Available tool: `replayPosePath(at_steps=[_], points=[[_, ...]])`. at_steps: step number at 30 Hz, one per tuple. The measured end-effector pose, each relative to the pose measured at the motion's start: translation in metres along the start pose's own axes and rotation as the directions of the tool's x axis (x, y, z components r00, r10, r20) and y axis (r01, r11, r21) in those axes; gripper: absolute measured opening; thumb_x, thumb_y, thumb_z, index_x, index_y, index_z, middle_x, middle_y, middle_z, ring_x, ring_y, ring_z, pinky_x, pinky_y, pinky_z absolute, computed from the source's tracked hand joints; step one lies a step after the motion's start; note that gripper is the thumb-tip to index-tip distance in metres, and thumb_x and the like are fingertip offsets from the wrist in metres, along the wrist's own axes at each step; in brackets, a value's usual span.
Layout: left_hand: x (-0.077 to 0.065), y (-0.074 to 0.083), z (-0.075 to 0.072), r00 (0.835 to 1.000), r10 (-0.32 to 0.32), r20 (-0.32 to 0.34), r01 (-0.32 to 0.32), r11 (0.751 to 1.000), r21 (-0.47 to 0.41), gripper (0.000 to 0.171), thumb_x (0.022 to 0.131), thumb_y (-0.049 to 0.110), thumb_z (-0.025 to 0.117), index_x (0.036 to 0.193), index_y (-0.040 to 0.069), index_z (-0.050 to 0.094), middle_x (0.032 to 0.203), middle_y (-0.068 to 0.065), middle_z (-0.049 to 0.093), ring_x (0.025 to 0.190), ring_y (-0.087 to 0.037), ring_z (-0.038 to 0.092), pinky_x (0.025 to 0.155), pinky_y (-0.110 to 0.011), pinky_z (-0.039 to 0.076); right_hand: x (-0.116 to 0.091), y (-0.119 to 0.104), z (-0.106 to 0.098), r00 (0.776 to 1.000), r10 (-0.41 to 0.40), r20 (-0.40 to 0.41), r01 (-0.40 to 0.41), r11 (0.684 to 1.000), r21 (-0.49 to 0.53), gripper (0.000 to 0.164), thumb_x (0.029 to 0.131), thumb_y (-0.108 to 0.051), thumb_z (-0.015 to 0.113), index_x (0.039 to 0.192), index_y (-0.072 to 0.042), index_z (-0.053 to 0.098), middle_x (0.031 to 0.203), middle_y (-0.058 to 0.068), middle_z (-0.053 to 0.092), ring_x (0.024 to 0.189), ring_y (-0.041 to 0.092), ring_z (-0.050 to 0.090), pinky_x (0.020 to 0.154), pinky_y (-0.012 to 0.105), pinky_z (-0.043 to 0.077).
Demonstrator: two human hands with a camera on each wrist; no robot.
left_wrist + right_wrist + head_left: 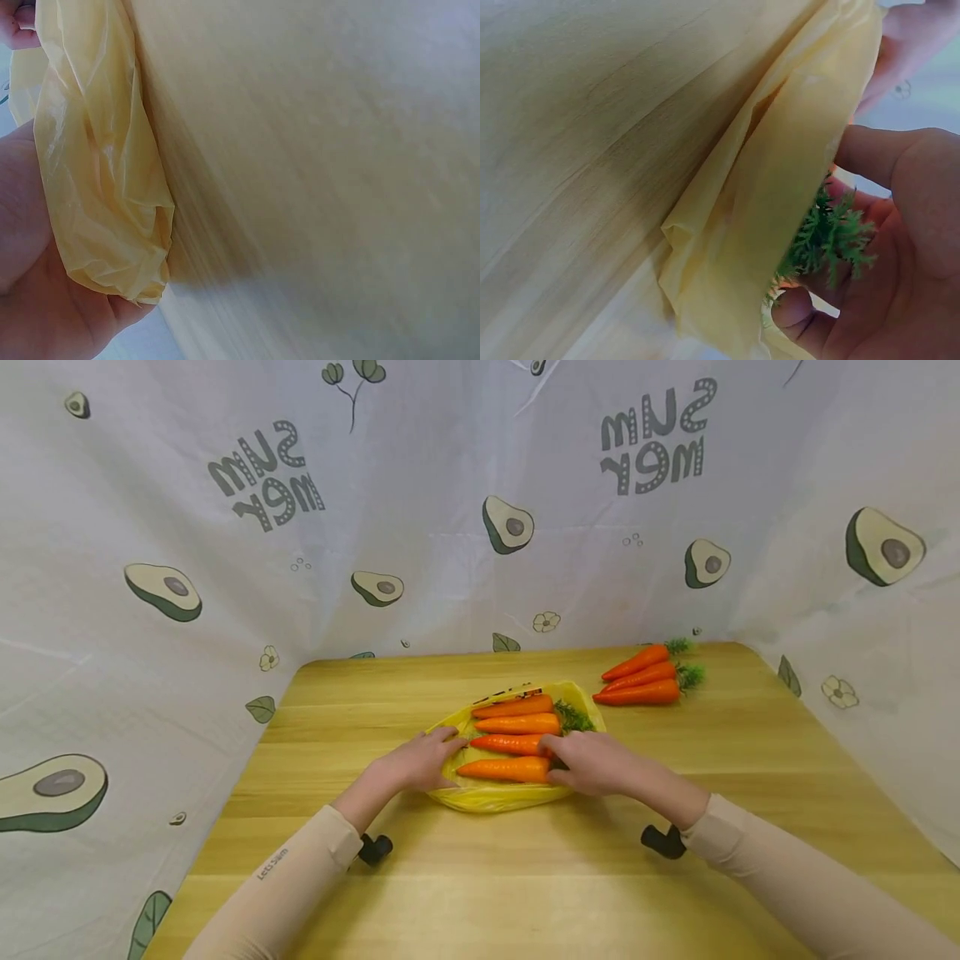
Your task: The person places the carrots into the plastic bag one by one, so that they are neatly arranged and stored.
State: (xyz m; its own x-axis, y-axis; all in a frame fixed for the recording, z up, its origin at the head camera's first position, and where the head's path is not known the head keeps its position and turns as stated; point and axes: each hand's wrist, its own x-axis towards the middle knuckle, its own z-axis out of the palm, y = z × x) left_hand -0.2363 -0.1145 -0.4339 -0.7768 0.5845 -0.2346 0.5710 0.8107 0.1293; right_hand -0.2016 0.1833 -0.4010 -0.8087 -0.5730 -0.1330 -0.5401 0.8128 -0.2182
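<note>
A yellow plastic bag [487, 800] lies spread open on the table, with several orange carrots [517, 723] side by side on it, leafy ends toward the right. My left hand [424, 762] rests at the bag's left end, thumb and fingers apart over the edge. In the left wrist view the crumpled bag [105, 187] covers most of those fingers. My right hand [596, 763] grips the top end of a carrot [510, 744], fingers curled over it. Green leaves [829, 232] show between the right thumb and fingers in the right wrist view; the carrot body is hidden there.
Three more carrots [641, 693] with green tops lie at the table's back right. Behind the wooden table [495, 877] hangs a white curtain [450, 460] printed with avocados. Black camera mounts [663, 842] hang beneath both wrists.
</note>
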Motion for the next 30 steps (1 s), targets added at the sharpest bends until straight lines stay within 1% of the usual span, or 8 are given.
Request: replayPosePath(at_steps=[5,10,12,15,20,23,25,30], points=[[0.001,0.0,-0.002,1.0,0.0,-0.002,0.0,1.0,0.005,0.081,0.091,0.049,0.072,0.155,0.014,0.039,0.161,-0.015,0.033,0.149,-0.032,0.034,0.121,-0.056,0.028,0.002,0.001,-0.001,1.0,0.006,0.005,-0.006,1.0,-0.003,0.028,0.095,-0.031,0.071,0.117,-0.016,0.063,0.078,-0.009,0.061,0.062,0.008,0.052,0.056,0.027,0.043],[0.001,0.002,-0.006,1.0,0.0,-0.001,0.0,1.0,0.008,0.081,0.091,0.049,0.072,0.156,0.014,0.039,0.161,-0.015,0.033,0.149,-0.032,0.034,0.121,-0.056,0.028,0.002,0.002,-0.001,1.0,0.009,-0.014,-0.009,1.0,-0.013,0.026,0.094,-0.031,0.073,0.114,-0.017,0.065,0.08,-0.009,0.063,0.064,0.008,0.053,0.057,0.028,0.045],[0.001,0.002,-0.007,1.0,0.002,-0.002,-0.002,1.0,0.002,0.08,0.091,0.049,0.072,0.155,0.014,0.04,0.161,-0.015,0.034,0.148,-0.032,0.034,0.121,-0.056,0.028,0.001,0.001,-0.002,0.999,-0.005,-0.044,0.004,0.999,-0.037,0.025,0.093,-0.032,0.073,0.112,-0.017,0.067,0.083,-0.008,0.066,0.066,0.008,0.055,0.058,0.028,0.046],[0.001,0.003,-0.007,1.0,0.001,0.003,-0.001,1.0,-0.005,0.081,0.09,0.049,0.072,0.155,0.013,0.039,0.161,-0.016,0.033,0.149,-0.033,0.033,0.121,-0.056,0.027,0.0,-0.005,-0.002,0.991,-0.043,-0.128,0.029,0.994,-0.106,0.024,0.092,-0.034,0.074,0.108,-0.017,0.071,0.088,-0.004,0.069,0.072,0.01,0.058,0.06,0.03,0.049],[0.001,0.002,-0.006,1.0,-0.002,0.003,0.002,1.0,0.002,0.081,0.091,0.049,0.072,0.155,0.013,0.04,0.161,-0.015,0.032,0.149,-0.032,0.033,0.121,-0.056,0.027,0.005,-0.017,-0.001,0.954,-0.145,-0.261,0.089,0.973,-0.214,0.022,0.09,-0.034,0.076,0.103,-0.017,0.075,0.091,-0.001,0.071,0.082,0.018,0.064,0.064,0.035,0.054],[0.001,0.002,-0.003,1.0,0.003,-0.004,-0.003,1.0,0.001,0.08,0.091,0.049,0.072,0.155,0.012,0.04,0.161,-0.016,0.033,0.148,-0.033,0.035,0.121,-0.056,0.028,0.01,-0.021,0.003,0.941,-0.197,-0.274,0.13,0.962,-0.242,0.019,0.089,-0.031,0.077,0.1,-0.016,0.076,0.087,-0.001,0.07,0.081,0.019,0.064,0.061,0.035,0.055],[0.001,0.001,-0.001,1.0,0.008,-0.006,-0.008,1.0,-0.007,0.08,0.091,0.048,0.073,0.155,0.011,0.041,0.16,-0.017,0.033,0.147,-0.034,0.036,0.121,-0.057,0.028,0.012,-0.023,0.006,0.941,-0.209,-0.266,0.143,0.959,-0.246,0.017,0.088,-0.029,0.077,0.099,-0.016,0.077,0.084,-0.001,0.067,0.077,0.018,0.062,0.056,0.033,0.052],[0.0,0.001,-0.001,1.0,0.02,-0.015,-0.02,1.0,-0.014,0.079,0.09,0.046,0.074,0.153,0.01,0.042,0.159,-0.018,0.034,0.146,-0.035,0.037,0.12,-0.058,0.029,0.013,-0.022,0.007,0.951,-0.166,-0.262,0.101,0.964,-0.245,0.012,0.084,-0.027,0.079,0.091,-0.018,0.075,0.08,-0.004,0.059,0.071,0.013,0.053,0.049,0.025,0.042]])
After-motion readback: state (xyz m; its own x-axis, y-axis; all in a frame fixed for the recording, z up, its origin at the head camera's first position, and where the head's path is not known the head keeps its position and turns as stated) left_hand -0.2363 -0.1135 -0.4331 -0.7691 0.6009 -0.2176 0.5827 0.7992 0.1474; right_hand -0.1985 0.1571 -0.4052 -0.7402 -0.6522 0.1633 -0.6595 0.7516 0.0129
